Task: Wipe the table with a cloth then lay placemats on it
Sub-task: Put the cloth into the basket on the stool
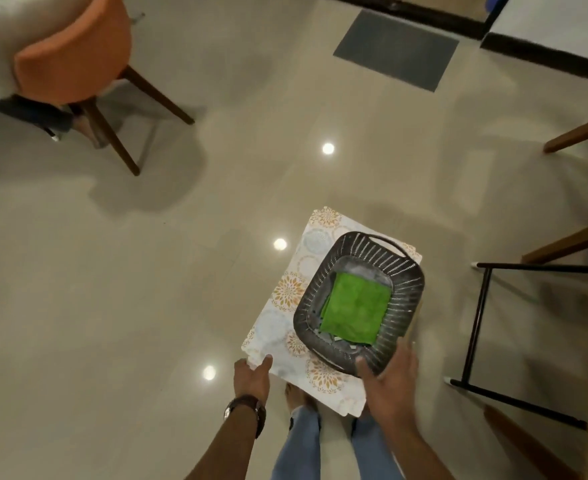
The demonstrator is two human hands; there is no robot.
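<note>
Head view: above glossy beige tile floor, left hand pinches the stacked floral placemats; right hand grips the dark slatted plastic basket holding a folded green cloth. Orange chair stands far left.

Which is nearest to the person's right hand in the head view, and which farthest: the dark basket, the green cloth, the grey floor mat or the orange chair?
From the right hand:
1. Dark basket: gripped at its near rim.
2. Green cloth: inside the basket.
3. Grey floor mat: far ahead, top centre.
4. Orange chair: far upper left.
</note>
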